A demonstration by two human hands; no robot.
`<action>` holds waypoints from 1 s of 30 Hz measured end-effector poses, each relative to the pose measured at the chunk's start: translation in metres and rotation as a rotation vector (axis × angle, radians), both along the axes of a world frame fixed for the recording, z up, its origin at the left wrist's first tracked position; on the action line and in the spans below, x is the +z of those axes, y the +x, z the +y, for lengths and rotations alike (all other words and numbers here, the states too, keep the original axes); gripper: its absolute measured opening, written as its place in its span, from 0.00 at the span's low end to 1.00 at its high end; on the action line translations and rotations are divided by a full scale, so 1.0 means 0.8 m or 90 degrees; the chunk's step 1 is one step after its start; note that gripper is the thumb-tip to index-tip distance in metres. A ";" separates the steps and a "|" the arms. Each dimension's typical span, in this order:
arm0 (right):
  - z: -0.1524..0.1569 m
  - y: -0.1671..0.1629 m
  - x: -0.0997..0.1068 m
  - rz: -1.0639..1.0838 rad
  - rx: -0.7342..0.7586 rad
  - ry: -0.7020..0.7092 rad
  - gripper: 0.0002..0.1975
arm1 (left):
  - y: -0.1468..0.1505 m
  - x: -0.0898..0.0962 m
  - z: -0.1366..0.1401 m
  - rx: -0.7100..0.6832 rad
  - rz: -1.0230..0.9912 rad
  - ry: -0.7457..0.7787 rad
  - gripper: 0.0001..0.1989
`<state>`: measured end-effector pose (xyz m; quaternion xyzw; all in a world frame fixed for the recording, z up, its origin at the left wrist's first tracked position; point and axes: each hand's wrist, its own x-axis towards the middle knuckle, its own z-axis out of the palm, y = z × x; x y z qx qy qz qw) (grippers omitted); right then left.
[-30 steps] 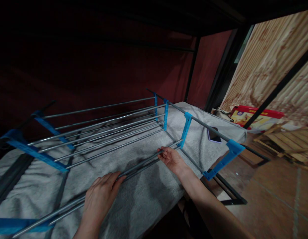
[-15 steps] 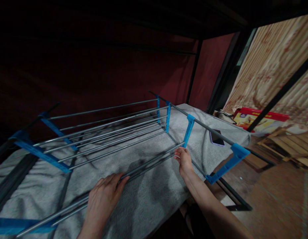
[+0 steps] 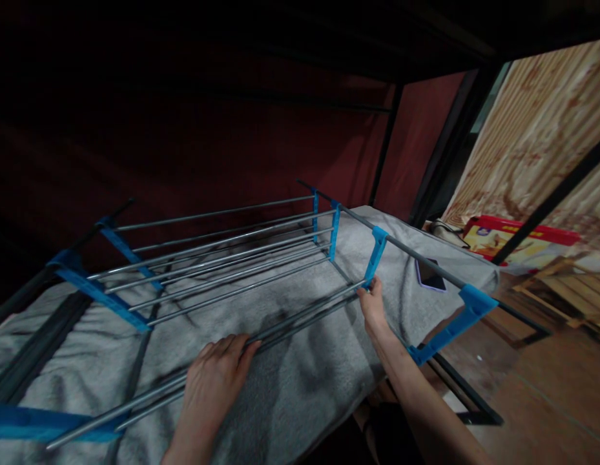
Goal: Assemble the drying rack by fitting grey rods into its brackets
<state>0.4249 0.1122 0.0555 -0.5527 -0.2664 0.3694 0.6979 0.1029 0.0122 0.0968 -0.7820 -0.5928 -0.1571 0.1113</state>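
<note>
A shoe-rack-like frame of metal rods point(image 3: 222, 259) and blue plastic brackets lies on a grey blanket point(image 3: 300, 381). My left hand point(image 3: 221, 371) is closed over two near rods point(image 3: 300, 320), which run side by side toward the right. Those rods' far ends meet the lower end of a blue bracket point(image 3: 376, 252). There my right hand point(image 3: 374, 307) is pinched, its thumb by the rod ends and its fingers around the bracket's edge; the exact contact is partly hidden. At the lower left, the rods' other ends rest across another blue bracket point(image 3: 48, 423).
A phone point(image 3: 430, 274) lies on the blanket at right. Another blue bracket point(image 3: 457, 323) hangs from the dark side tube near the blanket's edge. Beyond stand a red and yellow box point(image 3: 517, 242) and a wooden stool point(image 3: 578, 290). Dark bedframe posts point(image 3: 387, 145) rise behind.
My right hand has moved from the rods near their end onto the blue bracket's lower end. My left hand keeps its grip on the rods. The view has shifted slightly.
</note>
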 end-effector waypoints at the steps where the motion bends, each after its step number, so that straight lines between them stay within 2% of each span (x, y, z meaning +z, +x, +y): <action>1: 0.000 0.000 0.000 -0.014 -0.031 -0.001 0.19 | 0.001 0.001 0.000 0.003 -0.005 -0.008 0.19; 5: -0.012 0.001 -0.010 0.004 -0.112 -0.031 0.20 | 0.010 0.008 -0.009 0.036 -0.031 -0.054 0.17; 8: -0.026 0.000 -0.022 0.105 -0.067 -0.080 0.17 | 0.019 0.014 -0.016 0.048 -0.059 -0.070 0.15; 10: -0.033 -0.005 -0.026 0.184 0.052 -0.129 0.13 | 0.022 0.016 -0.018 0.059 -0.068 -0.072 0.14; 13: -0.044 -0.026 -0.020 0.294 0.360 -0.249 0.12 | 0.023 0.017 -0.019 0.064 -0.068 -0.073 0.13; 14: -0.049 -0.036 -0.015 0.322 0.432 -0.263 0.11 | 0.023 0.016 -0.019 0.061 -0.066 -0.073 0.13; 16: -0.059 -0.057 -0.004 0.359 0.504 -0.256 0.10 | 0.022 0.015 -0.021 0.052 -0.063 -0.074 0.13; 20: -0.068 -0.088 0.003 0.356 0.521 -0.232 0.14 | 0.021 0.013 -0.021 0.043 -0.070 -0.066 0.12; 24: -0.063 -0.099 -0.005 0.310 0.467 -0.173 0.10 | 0.019 0.017 -0.025 0.018 -0.107 -0.014 0.17; 27: -0.059 -0.101 -0.013 0.288 0.451 -0.140 0.10 | 0.009 0.023 -0.032 0.054 -0.160 0.088 0.17; 30: -0.059 -0.103 -0.016 0.284 0.444 -0.123 0.10 | -0.012 0.030 -0.043 0.175 -0.264 0.274 0.11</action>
